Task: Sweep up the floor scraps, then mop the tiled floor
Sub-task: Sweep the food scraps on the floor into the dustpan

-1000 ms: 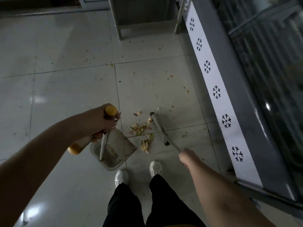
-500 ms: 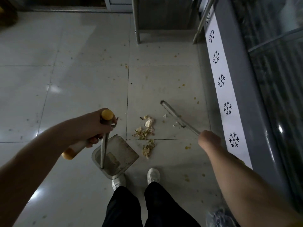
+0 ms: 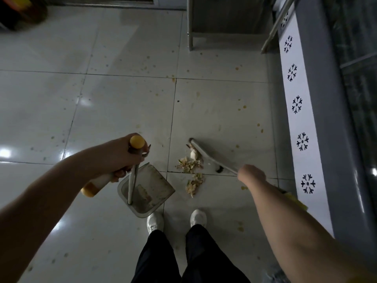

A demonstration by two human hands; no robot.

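A metal dustpan [image 3: 152, 190] rests on the tiled floor [image 3: 122, 103] in front of my feet, its mouth facing right. My left hand [image 3: 120, 156] grips the top of the dustpan's long handle, which ends in a yellow cap, and also holds a white and yellow stick. My right hand [image 3: 252, 173] grips the broom handle; the broom head [image 3: 206, 155] lies against a pile of pale food scraps [image 3: 190, 165]. A second clump of scraps [image 3: 194, 183] lies between the pile and the dustpan.
A grey freezer cabinet [image 3: 318, 139] with a white snowflake strip runs along the right. Metal table legs [image 3: 190, 27] stand at the top centre. Small yellowish spots dot the tiles. My two white shoes [image 3: 175, 220] stand just behind the dustpan.
The broom swung out to the right, then came back left against the scraps. The dustpan and my left hand stayed in place.
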